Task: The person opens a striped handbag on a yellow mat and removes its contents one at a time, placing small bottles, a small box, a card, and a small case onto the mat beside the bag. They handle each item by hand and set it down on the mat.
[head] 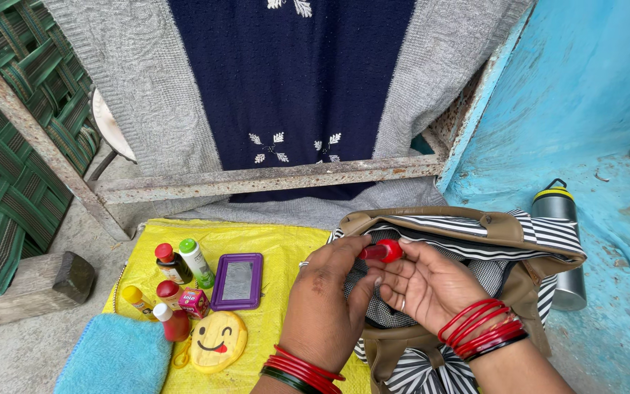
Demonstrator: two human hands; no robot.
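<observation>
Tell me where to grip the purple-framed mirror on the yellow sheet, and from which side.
Take the purple-framed mirror by its two long side edges, coming from above. It lies flat on the yellow sheet, so only the rim offers a hold. The right edge looks freer; bottles crowd the left.

Single head view, looking steeply down, close over yellow mat (pixel 271 241) and striped bag (pixel 541 233).
</observation>
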